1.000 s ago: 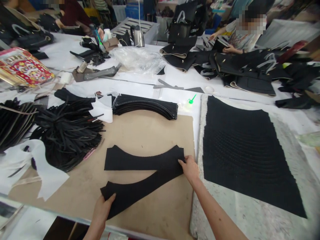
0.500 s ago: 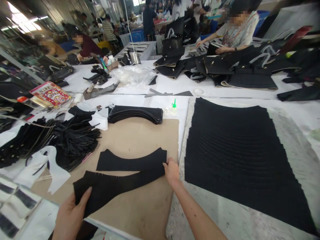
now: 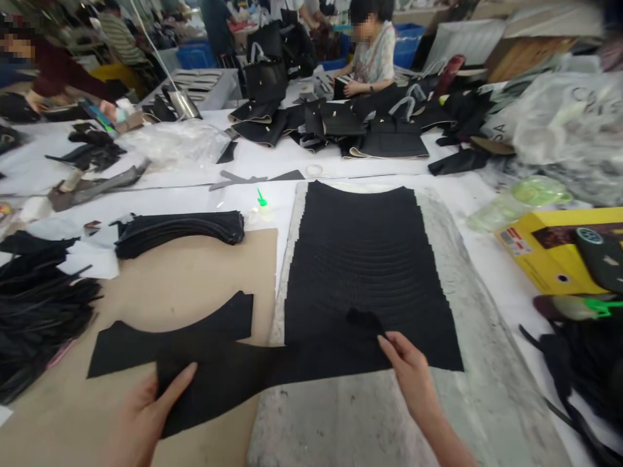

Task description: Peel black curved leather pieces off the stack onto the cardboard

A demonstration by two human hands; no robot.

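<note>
My left hand (image 3: 146,408) grips the left end of a long curved black fabric strip (image 3: 243,376), thumb on top. My right hand (image 3: 409,373) pinches the strip's right end, holding it over the near edge of a large layered stack of black fabric pieces (image 3: 360,259) on a grey-white felt mat (image 3: 457,272). A second curved black piece (image 3: 170,331) lies flat on the brown cardboard sheet (image 3: 195,272), just beyond the held strip.
A pile of curved black pieces (image 3: 180,228) lies at the cardboard's far edge, a green-capped glue bottle (image 3: 261,200) beside it. Black strips (image 3: 34,305) are heaped at left. A yellow box (image 3: 559,250) sits at right. Other people work at the far side among black bags (image 3: 370,126).
Both hands have carried the strip rightward: its right end has gone from the cardboard's edge onto the near part of the layered black stack. The view has swung right.
</note>
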